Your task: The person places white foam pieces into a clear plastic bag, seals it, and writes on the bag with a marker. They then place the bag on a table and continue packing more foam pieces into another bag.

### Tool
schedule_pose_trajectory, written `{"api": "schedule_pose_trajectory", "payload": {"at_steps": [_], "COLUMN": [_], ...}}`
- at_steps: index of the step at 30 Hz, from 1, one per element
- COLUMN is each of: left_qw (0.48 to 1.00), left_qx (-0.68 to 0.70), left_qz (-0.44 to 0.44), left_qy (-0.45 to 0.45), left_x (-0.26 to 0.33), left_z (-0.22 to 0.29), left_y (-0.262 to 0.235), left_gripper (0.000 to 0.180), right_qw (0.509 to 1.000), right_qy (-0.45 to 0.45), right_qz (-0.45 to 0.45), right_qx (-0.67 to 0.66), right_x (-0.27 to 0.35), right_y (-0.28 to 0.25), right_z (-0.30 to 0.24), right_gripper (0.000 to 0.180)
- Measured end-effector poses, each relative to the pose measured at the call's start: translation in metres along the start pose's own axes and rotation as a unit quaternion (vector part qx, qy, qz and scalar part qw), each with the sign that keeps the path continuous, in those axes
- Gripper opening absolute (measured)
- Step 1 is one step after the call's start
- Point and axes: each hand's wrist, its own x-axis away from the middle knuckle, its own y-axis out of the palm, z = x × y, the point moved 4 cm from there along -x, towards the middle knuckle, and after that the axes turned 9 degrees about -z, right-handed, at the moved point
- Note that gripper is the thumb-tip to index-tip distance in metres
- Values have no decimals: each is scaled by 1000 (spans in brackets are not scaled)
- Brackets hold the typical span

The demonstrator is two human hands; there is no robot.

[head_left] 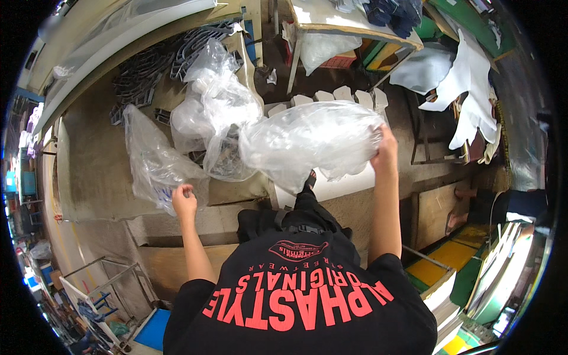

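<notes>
right hand [386,148] is closed on the edge of a big clear plastic bag [310,142] held out ahead; left hand [184,201] pinches a smaller clear bag [155,163] beside it; best keep both grips firm so they don't tangle

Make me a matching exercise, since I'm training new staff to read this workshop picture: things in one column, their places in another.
Things:
1. large puffed clear plastic bag
2. crumpled clear plastic bag with blue marks
3. white leather-like cut sheet
4. yellow flat board

Places:
A. draped at the upper right
B. gripped at its right end by the right hand
C. low on the right, beside the person's right arm
D. by the left hand, at the left

Pairs: 1-B, 2-D, 3-A, 4-C
</notes>
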Motion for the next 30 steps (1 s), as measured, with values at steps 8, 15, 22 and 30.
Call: {"api": "schedule_pose_trajectory", "payload": {"at_steps": [8,15,22,30], "left_qw": [984,988,895,868], "left_qx": [0,-52,-22,389], "left_qz": [110,58,446,-66], "left_qy": [-143,-133,-22,302], "left_x": [25,18,66,74], "left_z": [87,112,174,426], "left_y": [35,49,27,100], "left_gripper": [105,37,62,83], "right_qw": [984,968,994,778], "right_qy": [93,128,67,-49], "right_qz": [-119,-91,-89,-505], "right_qx": [-94,-194,-2,371], "right_x": [-64,-136,-162,-36], "right_y": [2,-16,-21,74], "right_z": [35,-8,-11,83], "right_gripper": [27,44,28,21]}}
